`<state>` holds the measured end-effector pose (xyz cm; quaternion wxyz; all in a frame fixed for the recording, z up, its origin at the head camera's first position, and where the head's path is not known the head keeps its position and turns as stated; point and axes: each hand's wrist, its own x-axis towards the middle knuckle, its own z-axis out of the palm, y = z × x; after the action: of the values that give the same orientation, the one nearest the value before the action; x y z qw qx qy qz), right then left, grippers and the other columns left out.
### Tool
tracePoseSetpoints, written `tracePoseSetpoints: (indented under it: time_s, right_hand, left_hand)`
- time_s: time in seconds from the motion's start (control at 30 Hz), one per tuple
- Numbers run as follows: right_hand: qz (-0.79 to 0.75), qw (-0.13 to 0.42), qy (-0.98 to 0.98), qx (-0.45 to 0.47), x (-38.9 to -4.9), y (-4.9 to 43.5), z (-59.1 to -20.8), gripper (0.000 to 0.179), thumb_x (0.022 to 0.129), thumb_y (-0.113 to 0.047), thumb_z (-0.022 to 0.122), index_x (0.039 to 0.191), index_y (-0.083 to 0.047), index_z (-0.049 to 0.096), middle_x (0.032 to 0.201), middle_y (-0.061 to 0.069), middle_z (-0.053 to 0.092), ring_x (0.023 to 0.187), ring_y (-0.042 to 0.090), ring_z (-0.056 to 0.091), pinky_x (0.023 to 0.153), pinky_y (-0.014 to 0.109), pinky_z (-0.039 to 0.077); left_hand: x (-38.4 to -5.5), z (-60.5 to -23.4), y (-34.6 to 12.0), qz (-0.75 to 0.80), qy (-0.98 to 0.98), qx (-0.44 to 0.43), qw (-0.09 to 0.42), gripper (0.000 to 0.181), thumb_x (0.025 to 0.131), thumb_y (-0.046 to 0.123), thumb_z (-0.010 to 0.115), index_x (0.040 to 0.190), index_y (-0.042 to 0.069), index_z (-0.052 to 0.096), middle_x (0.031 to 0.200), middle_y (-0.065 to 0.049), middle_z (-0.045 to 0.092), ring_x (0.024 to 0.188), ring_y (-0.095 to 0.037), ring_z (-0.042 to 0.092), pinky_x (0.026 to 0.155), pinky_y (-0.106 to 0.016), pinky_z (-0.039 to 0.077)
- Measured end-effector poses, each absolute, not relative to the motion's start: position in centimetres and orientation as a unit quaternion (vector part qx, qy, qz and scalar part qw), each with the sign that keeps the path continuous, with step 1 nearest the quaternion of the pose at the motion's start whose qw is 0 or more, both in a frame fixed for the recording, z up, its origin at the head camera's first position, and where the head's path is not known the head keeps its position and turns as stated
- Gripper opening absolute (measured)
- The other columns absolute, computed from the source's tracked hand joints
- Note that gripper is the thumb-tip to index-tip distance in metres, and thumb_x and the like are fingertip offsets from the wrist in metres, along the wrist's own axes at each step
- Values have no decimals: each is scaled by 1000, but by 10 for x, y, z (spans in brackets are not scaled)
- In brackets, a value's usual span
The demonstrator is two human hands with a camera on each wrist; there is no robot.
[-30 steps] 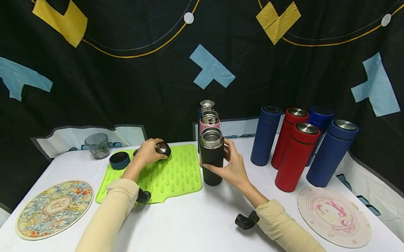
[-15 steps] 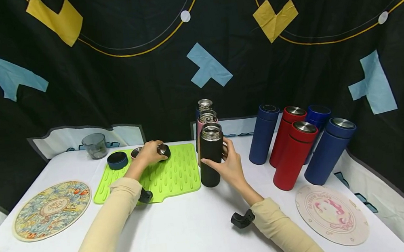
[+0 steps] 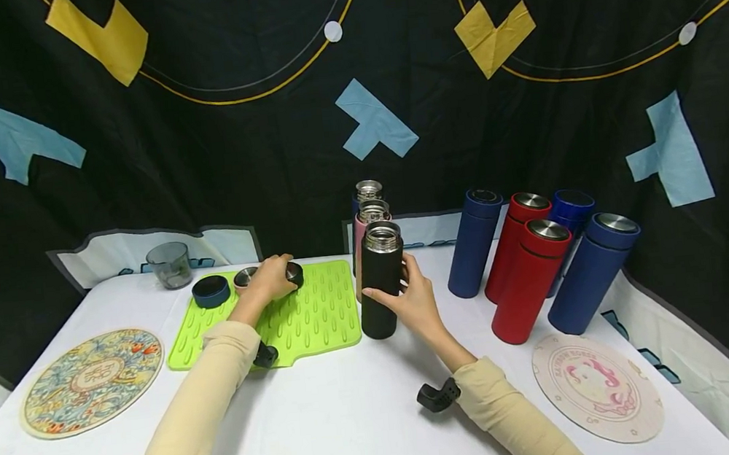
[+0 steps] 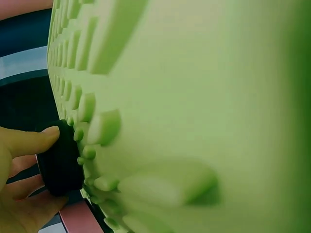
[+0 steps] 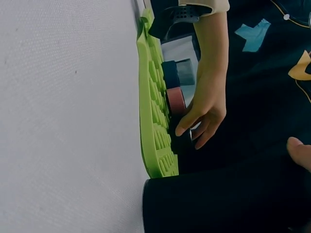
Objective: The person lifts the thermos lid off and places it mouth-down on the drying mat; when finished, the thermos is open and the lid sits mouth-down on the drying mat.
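Observation:
My left hand (image 3: pixel 270 279) pinches a black bottle lid (image 3: pixel 295 274) at the back of the green ridged mat (image 3: pixel 323 319). In the left wrist view, thumb and fingers lie around the lid's (image 4: pixel 60 158) sides, right at the mat's ridges. A pink lid (image 3: pixel 242 276) and a navy lid (image 3: pixel 211 292) sit left of that hand on the mat. With thumb and fingers, my right hand (image 3: pixel 416 303) grips an upright, lidless black thermos bottle (image 3: pixel 379 281) just right of the mat. Behind it stand a lidless pink bottle (image 3: pixel 373 212) and a lidless navy one (image 3: pixel 369 191), both partly hidden.
Several capped bottles in red (image 3: pixel 521 293) and blue (image 3: pixel 590 279) stand at the right. A grey see-through cup (image 3: pixel 170 265) is at the back left. Round patterned mats lie at left (image 3: pixel 92 382) and right (image 3: pixel 597 388). A black curtain (image 3: pixel 265 156) hangs behind.
The black lid has come down from a tilted pose to lie flatter on the mat, the left hand still on it. The pink lid shows more. The right hand keeps its grip.

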<state>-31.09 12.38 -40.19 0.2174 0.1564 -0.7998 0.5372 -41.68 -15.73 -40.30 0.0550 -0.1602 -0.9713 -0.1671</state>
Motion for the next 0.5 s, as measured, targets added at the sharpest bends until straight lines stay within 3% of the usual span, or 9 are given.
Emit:
tracePoseSetpoints:
  time_s: [0.3, 0.5]
  right_hand:
    - [526, 186, -814, 163, -305, 133, -403, 90, 71, -23, 88, 143, -5, 37, 134, 18, 54, 123, 29, 53, 102, 48, 43]
    - [528, 181, -810, 180, -297, 143, -400, 88, 71, -22, 87, 143, -10, 38, 136, 14, 54, 126, 24, 51, 104, 44, 41]
  left_hand:
    - [-400, -390, -160, -202, -963, -169, 54, 70, 80, 11, 77, 138, -7, 43, 133, -33, 46, 116, -46, 50, 92, -54, 47]
    - [-379, -383, -165, -211, -955, -197, 64, 69, 78, 13, 80, 135, -7, 48, 130, -30, 51, 118, -45, 50, 94, -56, 45]
